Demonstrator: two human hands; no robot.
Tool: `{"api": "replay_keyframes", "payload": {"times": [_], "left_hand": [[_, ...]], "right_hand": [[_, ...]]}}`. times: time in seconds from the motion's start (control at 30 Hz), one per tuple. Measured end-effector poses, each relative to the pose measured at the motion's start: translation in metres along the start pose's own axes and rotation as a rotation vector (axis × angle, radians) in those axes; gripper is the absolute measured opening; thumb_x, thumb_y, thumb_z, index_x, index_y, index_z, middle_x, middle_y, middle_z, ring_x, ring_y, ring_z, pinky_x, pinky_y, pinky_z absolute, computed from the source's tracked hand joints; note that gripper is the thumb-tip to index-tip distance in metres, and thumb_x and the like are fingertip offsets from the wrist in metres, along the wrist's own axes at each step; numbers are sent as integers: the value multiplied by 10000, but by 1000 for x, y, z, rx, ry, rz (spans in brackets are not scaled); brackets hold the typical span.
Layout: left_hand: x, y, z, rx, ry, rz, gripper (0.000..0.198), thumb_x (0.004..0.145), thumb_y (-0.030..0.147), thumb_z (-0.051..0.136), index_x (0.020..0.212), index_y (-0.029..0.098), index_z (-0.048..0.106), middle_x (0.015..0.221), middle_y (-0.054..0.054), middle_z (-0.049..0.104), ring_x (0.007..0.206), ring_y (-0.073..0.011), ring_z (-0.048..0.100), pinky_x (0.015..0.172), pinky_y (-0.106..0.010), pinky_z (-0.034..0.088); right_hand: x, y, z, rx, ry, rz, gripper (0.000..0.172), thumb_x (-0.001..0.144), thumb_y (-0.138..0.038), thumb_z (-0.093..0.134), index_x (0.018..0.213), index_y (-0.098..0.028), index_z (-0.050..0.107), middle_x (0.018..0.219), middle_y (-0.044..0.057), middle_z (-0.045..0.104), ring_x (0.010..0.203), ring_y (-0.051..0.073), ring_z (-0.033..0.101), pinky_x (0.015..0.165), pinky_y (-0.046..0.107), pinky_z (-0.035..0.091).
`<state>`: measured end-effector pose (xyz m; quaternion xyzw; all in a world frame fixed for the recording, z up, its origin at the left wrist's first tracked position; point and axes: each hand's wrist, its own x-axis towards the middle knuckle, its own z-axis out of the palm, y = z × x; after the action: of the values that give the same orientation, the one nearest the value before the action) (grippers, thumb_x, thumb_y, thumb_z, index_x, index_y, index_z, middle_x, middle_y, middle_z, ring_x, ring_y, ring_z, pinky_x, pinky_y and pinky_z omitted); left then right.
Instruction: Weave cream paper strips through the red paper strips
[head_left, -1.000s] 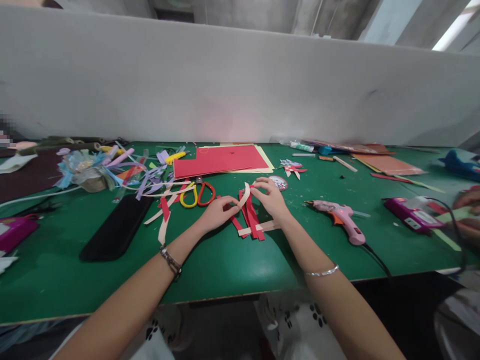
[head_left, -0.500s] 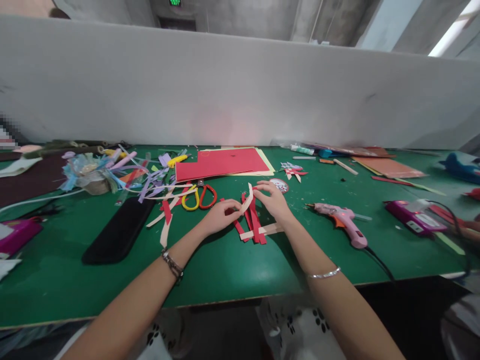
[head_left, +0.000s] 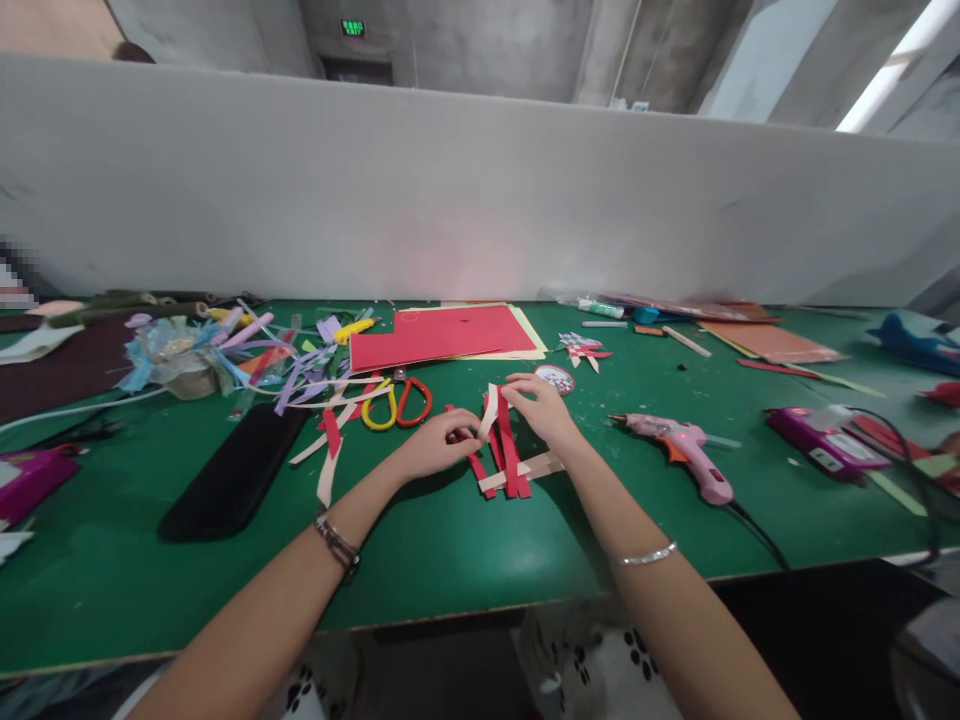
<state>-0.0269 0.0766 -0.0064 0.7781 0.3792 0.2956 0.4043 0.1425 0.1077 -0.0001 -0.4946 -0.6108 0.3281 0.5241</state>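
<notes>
My left hand (head_left: 439, 445) pinches the lower end of a short cream paper strip (head_left: 490, 410), which stands up at a slant between my hands. The fingers of my right hand (head_left: 541, 408) are closed on the top of the red paper strips (head_left: 508, 445), close to the cream strip's upper end. Several red strips run down toward me and cross a flat cream strip (head_left: 540, 466), woven over and under it. My right wrist partly covers that flat strip's right end. Exactly where the right fingertips grip is hard to see.
Scissors (head_left: 381, 408) with yellow and red handles lie left of the strips, by loose paper scraps (head_left: 328, 450) and a black case (head_left: 232, 475). Red card sheets (head_left: 450, 335) lie behind. A pink glue gun (head_left: 694, 455) with a cord is at right, near a purple box (head_left: 821, 438).
The raised cream strip has tipped left and sits more upright beside the red strips. Both hands keep nearly the same place, and the whole view has shifted slightly.
</notes>
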Motion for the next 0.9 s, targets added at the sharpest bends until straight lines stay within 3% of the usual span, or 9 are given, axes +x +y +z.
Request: {"api": "replay_keyframes", "payload": {"times": [0.33, 0.53, 0.73, 0.9], "left_hand": [[-1, 5, -4, 84, 21, 98, 191, 725, 237, 440, 788, 166, 605, 1011, -57, 549, 722, -123, 520, 637, -239, 425], [-2, 5, -3, 153, 8, 115, 197, 734, 200, 433, 807, 166, 613, 1030, -50, 547, 727, -122, 508, 631, -238, 422], [-1, 1, -1, 194, 75, 107, 301, 724, 224, 456, 1008, 163, 536, 1025, -59, 556, 657, -115, 501, 634, -257, 450], [-1, 0, 0, 201, 67, 118, 277, 739, 242, 456, 987, 156, 546, 1078, -85, 531, 734, -134, 528, 657, -264, 459]], "right_hand": [[-1, -6, 0, -107, -131, 13, 123, 654, -218, 555, 586, -201, 656, 857, 35, 594, 861, 158, 534, 860, 326, 350], [-1, -6, 0, -85, -117, -31, 127, 670, -242, 548, 594, -188, 634, 866, 35, 597, 874, 146, 533, 866, 310, 356], [-2, -10, -1, -22, -146, 9, 128, 678, -224, 535, 615, -181, 638, 865, 40, 601, 877, 145, 536, 860, 309, 367], [-3, -13, 0, -19, -142, 47, 130, 670, -203, 537, 585, -185, 633, 836, 30, 607, 898, 149, 534, 881, 315, 352]]}}
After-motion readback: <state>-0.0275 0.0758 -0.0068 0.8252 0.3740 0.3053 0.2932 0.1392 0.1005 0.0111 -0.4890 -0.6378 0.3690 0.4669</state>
